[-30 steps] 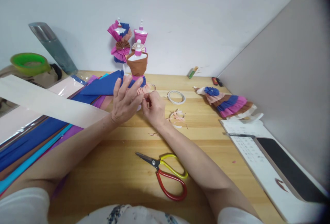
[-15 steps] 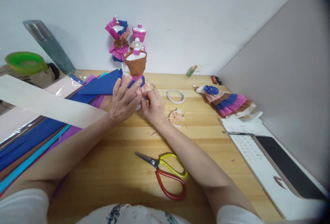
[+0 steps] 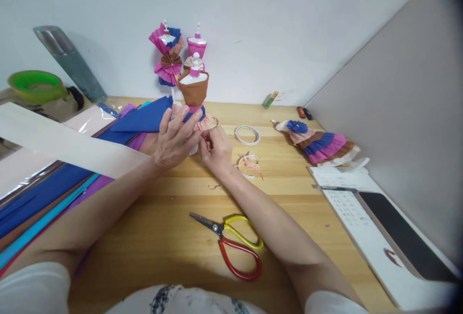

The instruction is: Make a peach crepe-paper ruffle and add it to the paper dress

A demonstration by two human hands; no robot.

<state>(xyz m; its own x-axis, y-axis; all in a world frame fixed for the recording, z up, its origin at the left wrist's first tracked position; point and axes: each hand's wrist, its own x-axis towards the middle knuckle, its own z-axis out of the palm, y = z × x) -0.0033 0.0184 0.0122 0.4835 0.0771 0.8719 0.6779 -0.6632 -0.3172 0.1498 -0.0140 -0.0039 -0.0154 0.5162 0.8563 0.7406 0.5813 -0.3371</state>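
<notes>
A small dress form with a brown top and a blue band stands upright in front of two other dressed forms. My left hand lies against its lower left side, fingers spread and pointing up. On the right, my right hand pinches the edge of the gathered peach paper at the form's lower part. Both hands hide much of the form's base. Scissors with one yellow and one red handle lie open on the table below the hands.
Coloured paper sheets fill the left side, with a green tape roll and a bottle behind. A tape ring and peach scraps lie right of my hands. Farther right are a dressed form and a phone.
The brown-topped form has shifted slightly right and tilts a little differently. My right hand has moved slightly with the peach paper; my left hand has barely moved.
</notes>
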